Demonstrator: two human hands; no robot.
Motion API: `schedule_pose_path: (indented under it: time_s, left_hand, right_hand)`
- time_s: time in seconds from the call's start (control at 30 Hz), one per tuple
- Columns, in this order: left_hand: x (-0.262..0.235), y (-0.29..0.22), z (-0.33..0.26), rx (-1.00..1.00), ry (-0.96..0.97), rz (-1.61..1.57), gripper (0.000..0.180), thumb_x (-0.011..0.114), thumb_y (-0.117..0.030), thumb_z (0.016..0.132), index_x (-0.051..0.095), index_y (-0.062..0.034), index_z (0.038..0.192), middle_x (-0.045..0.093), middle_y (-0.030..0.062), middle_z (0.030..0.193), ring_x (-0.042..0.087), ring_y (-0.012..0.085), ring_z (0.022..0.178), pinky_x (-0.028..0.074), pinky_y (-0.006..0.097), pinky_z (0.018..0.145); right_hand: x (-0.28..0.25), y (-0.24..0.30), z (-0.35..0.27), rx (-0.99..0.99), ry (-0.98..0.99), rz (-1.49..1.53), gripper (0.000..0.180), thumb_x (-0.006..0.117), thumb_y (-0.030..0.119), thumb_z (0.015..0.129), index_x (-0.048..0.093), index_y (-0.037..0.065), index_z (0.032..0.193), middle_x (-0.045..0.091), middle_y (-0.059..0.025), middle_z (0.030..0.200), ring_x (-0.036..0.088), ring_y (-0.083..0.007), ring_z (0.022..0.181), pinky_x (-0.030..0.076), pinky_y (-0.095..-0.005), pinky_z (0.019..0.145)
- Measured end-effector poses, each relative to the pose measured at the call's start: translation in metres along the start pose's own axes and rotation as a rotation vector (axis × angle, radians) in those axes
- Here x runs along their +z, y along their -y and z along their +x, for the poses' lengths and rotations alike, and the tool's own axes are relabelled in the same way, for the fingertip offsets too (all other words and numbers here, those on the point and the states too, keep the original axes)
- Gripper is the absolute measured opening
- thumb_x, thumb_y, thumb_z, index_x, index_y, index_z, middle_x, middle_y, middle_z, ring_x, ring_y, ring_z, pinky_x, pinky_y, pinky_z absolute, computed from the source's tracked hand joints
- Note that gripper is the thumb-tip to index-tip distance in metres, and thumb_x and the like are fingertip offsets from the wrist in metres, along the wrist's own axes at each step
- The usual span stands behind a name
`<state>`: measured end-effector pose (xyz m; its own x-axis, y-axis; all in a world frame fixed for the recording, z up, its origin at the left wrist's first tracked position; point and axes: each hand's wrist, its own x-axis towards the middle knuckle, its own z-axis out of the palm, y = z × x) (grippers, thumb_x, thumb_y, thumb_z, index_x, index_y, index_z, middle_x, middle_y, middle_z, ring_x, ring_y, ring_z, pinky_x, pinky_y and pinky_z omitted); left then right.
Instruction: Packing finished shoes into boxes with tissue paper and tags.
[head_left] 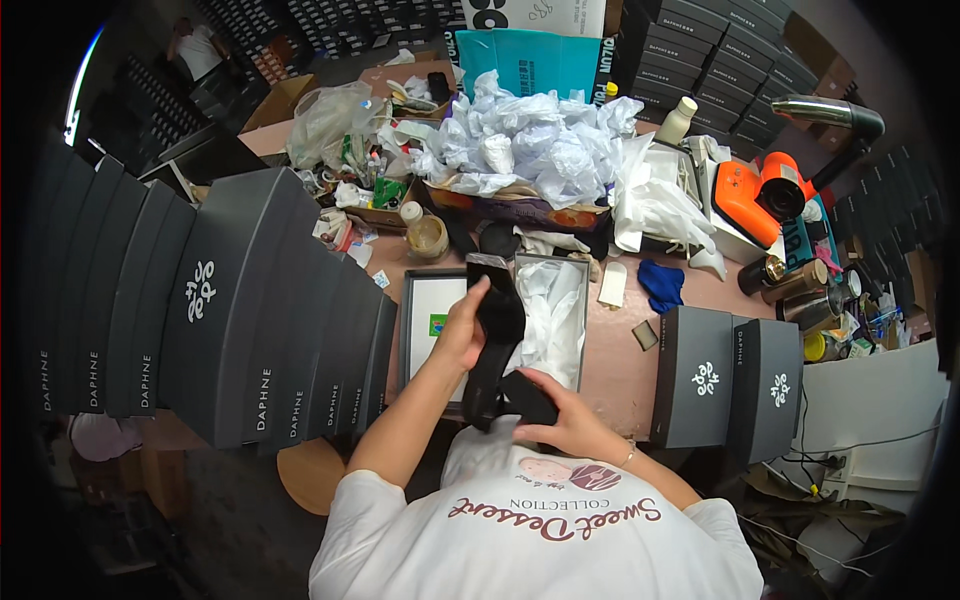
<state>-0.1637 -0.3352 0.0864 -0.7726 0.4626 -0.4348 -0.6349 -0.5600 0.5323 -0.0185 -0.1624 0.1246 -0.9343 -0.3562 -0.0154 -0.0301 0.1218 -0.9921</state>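
Left hand (462, 330) closed around upper part of black shoe (493, 345); right hand (562, 412) grips its lower end. Shoe held just above near edge of pinkish table (615, 365), in front of open shoebox (553, 320) lined with white tissue, box lid (430, 320) alongside to the left. Little free room: stacked dark boxes (240, 310) crowd the left, two more dark boxes (735, 385) on the right. Crumpled tissue heap (530, 145) and orange tool (755, 195) fill the far side. Storeroom, shelves of boxes behind
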Motion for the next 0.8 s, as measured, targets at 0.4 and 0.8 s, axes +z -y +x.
schedule_pose_path:
  time_s: [0.4,0.8]
  left_hand:
    - [-0.006,0.084,-0.054,-0.135,0.093,0.619,0.028,0.064,-0.013,0.089,0.059,0.0045,0.11,0.063,0.0023,0.089,0.057,0.007,0.08,0.047,0.021,0.073]
    - [-0.013,0.081,-0.072,0.002,0.025,0.4,0.028,0.056,-0.009,0.093,0.055,0.0063,0.117,0.065,0.005,0.099,0.06,0.0078,0.085,0.048,0.022,0.078]
  right_hand:
    - [-0.06,-0.003,-0.017,-0.011,-0.434,-0.6,0.038,0.065,0.008,0.08,0.058,0.002,0.116,0.053,-0.0149,0.112,0.054,-0.031,0.101,0.046,-0.0349,0.086]
    - [-0.082,-0.013,-0.057,-0.054,-0.006,-0.962,0.031,0.053,0.015,0.08,0.064,0.006,0.107,0.056,-0.0082,0.095,0.051,-0.0232,0.09,0.04,-0.0328,0.076]
